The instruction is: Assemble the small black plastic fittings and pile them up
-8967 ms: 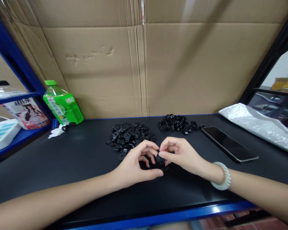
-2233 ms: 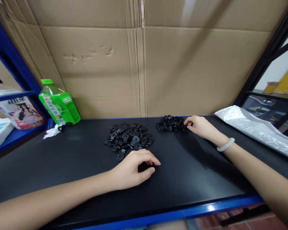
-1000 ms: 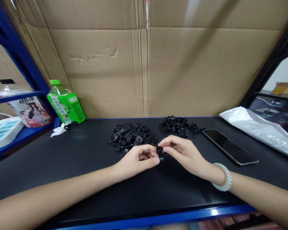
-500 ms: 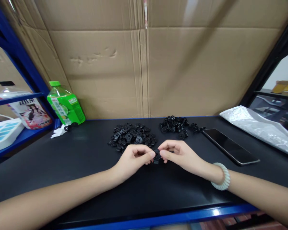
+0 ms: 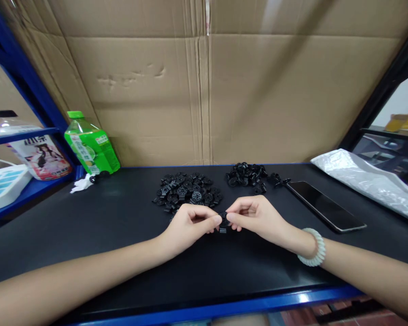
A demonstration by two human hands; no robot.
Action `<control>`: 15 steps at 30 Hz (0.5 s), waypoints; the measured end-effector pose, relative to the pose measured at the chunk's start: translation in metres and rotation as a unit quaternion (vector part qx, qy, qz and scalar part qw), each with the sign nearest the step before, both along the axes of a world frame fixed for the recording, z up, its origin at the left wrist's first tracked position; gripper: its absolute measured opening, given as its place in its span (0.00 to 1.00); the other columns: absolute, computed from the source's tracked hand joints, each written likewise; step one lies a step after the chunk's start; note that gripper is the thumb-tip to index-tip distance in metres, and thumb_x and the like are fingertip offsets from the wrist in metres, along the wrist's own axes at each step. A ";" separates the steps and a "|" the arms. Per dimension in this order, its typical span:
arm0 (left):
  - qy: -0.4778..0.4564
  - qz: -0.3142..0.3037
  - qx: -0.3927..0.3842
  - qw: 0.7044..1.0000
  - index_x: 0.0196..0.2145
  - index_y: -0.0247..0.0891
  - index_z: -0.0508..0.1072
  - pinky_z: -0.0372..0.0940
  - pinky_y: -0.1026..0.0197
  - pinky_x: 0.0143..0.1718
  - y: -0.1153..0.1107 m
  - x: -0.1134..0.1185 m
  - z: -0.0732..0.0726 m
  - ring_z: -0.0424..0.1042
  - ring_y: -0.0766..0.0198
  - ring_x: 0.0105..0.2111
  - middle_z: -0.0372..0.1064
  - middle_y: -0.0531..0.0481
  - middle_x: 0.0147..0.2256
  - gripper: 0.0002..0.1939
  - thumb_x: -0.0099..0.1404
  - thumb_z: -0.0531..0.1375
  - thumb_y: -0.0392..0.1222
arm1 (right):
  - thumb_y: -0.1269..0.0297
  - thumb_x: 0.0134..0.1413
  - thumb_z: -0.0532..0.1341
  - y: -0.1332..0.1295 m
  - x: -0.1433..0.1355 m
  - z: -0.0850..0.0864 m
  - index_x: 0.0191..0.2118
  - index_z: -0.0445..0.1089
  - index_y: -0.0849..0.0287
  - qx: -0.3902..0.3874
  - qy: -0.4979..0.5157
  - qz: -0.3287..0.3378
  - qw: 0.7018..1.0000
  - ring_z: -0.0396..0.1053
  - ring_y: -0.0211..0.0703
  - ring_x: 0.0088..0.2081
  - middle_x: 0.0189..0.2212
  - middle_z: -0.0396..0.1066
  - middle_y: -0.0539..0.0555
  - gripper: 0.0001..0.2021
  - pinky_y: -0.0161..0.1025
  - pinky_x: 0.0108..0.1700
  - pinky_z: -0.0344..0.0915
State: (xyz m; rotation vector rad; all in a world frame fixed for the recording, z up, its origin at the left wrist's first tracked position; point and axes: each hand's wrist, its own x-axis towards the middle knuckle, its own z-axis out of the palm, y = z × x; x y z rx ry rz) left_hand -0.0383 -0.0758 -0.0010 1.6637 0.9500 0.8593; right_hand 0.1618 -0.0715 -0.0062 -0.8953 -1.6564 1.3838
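Note:
Between my two hands is a small round black plastic part [image 5: 223, 220] with holes in its face and a short tab at the bottom. My left hand [image 5: 193, 226] pinches its left edge between thumb and fingers. The right edge is pinched the same way by my right hand [image 5: 253, 215], which wears a pale coiled band on the wrist. Just behind my left hand lies a heap of similar black perforated parts [image 5: 187, 190]. Behind my right hand sits a smaller pile of black glossy pieces [image 5: 246, 175]. My fingers cover parts of the held piece.
A phone [image 5: 326, 206] lies on the black table [image 5: 129, 280] at the right, near a silvery plastic bag [image 5: 370, 181]. A green bottle [image 5: 93, 147] and a crumpled white tissue [image 5: 83, 183] stand at the back left. Cardboard [image 5: 149, 90] walls off the rear.
Both hands keep their pinch on the round black part, with at most a slight shift of the fingers. The whole view has moved a little. The piles look unchanged.

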 end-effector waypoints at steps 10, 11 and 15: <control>0.006 -0.014 -0.007 1.000 0.24 0.33 0.77 0.64 0.65 0.28 0.000 -0.001 -0.002 0.66 0.67 0.23 0.71 0.51 0.22 0.10 0.57 0.62 0.42 | 0.59 0.40 0.71 -0.002 -0.002 0.000 0.26 0.73 0.62 -0.017 -0.011 -0.010 1.000 0.69 0.36 0.22 0.20 0.72 0.50 0.12 0.35 0.28 0.68; 0.007 -0.016 -0.007 1.000 0.24 0.33 0.76 0.64 0.65 0.28 0.000 -0.001 -0.002 0.66 0.67 0.23 0.71 0.51 0.22 0.10 0.57 0.62 0.43 | 0.59 0.40 0.71 -0.003 -0.002 0.001 0.26 0.73 0.62 -0.018 -0.010 -0.009 1.000 0.69 0.36 0.22 0.20 0.72 0.50 0.12 0.34 0.28 0.68; 0.009 -0.020 0.002 1.000 0.25 0.33 0.76 0.64 0.64 0.29 0.000 0.000 -0.003 0.66 0.67 0.24 0.70 0.52 0.22 0.11 0.58 0.62 0.44 | 0.59 0.40 0.71 -0.003 -0.001 0.002 0.26 0.73 0.62 -0.019 -0.006 -0.009 1.000 0.68 0.35 0.22 0.20 0.72 0.50 0.12 0.34 0.28 0.68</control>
